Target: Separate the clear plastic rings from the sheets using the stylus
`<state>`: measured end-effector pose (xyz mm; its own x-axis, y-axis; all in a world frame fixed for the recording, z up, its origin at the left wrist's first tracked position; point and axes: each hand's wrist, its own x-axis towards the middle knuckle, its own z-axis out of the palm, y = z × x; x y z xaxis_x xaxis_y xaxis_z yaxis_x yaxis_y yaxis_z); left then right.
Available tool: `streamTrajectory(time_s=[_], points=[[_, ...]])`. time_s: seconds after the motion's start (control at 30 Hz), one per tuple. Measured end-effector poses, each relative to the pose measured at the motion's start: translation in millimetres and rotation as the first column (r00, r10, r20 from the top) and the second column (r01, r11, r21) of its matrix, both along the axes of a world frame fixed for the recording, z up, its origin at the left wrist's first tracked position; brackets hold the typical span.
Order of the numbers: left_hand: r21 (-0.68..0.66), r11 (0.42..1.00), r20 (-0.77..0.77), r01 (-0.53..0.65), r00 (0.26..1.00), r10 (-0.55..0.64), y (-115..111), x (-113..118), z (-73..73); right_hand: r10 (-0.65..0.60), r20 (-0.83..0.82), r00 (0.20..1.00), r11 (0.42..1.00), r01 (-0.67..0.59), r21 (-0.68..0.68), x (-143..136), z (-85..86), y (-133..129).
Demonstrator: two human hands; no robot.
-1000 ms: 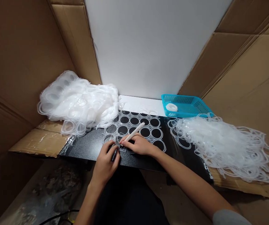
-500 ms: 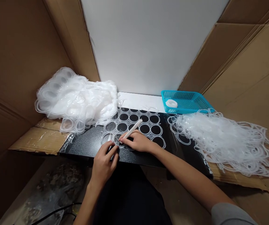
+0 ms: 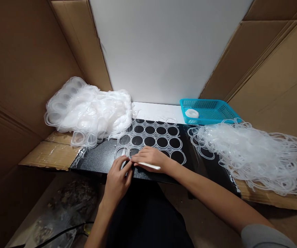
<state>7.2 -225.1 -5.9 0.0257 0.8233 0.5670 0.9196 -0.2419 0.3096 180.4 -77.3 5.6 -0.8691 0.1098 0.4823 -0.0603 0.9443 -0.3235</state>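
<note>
White stick (image 3: 149,166) swung downward.
Right hand (image 3: 152,157) grip: holding stick. Left hand (image 3: 118,174), at ring sheet (image 3: 156,136): grip state cannot be determined.

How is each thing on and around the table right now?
Left hand: fingers bent
Right hand: closed around the white stick
Ring sheet: spread out on the black table
Left pile: heaped up
Right pile: heaped, messy
Blue basket: upright, white ring inside

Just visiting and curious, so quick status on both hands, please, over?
Right hand holding white pen-like tool. Left hand close beside, at near edge of ring-patterned plastic sheet. Left plastic pile and right plastic pile flank the sheet.
</note>
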Motion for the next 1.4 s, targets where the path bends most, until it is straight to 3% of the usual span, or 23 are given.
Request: streamTrajectory(time_s=[0.1,0.17,0.27,0.37,0.53,0.67,0.77,0.83,0.9,1.07,1.4], points=[[-0.006,1.0,0.018,0.014,1.0,-0.014,0,1,2.1,-0.064,0.008,0.998,0.991,0.063,0.115,-2,-4.2,-2],[-0.007,1.0,0.039,0.019,0.999,-0.019,0,2,3.1,-0.11,0.001,0.994,0.988,0.109,0.106,-3,-4.2,-2],[-0.018,1.0,0.071,0.015,0.997,-0.014,0,3,4.2,-0.219,-0.054,0.974,0.976,0.218,-0.026,-2,-1.2,2],[-0.061,0.998,0.096,0.005,0.995,0.001,-6,7,5.6,-0.369,-0.089,0.925,0.92,0.35,-0.176,-2,3.5,16],[-0.128,0.992,0.112,0.002,0.994,0.012,-18,13,9.2,-0.487,0.046,0.872,0.852,0.486,-0.194,-9,17.7,63],[-0.148,0.989,0.153,0.018,0.988,0.004,-22,9,11.2,-0.562,0.004,0.827,0.784,0.534,-0.315,-24,32.0,87],[-0.131,0.99,0.215,0.045,0.976,-0.016,-27,-1,9.9,-0.465,-0.051,0.884,0.802,0.396,-0.447,-36,35.1,71],[-0.081,0.997,0.238,-0.008,0.971,0.027,-32,-8,6.6,-0.294,-0.044,0.955,0.833,0.233,-0.503,-43,32.1,48],[-0.048,0.995,0.229,-0.085,0.969,0.093,-37,-15,1.8,-0.176,-0.01,0.984,0.847,0.146,-0.511,-49,27.2,23],[-0.046,0.992,0.164,-0.115,0.979,0.121,-42,-20,-8.9,-0.149,0.111,0.983,0.826,0.185,-0.533,-54,19.6,-13],[-0.007,0.993,0.123,-0.12,0.985,0.12,-41,-18,-18.6,-0.115,0.089,0.989,0.82,0.145,-0.554,-59,12.5,-17]])
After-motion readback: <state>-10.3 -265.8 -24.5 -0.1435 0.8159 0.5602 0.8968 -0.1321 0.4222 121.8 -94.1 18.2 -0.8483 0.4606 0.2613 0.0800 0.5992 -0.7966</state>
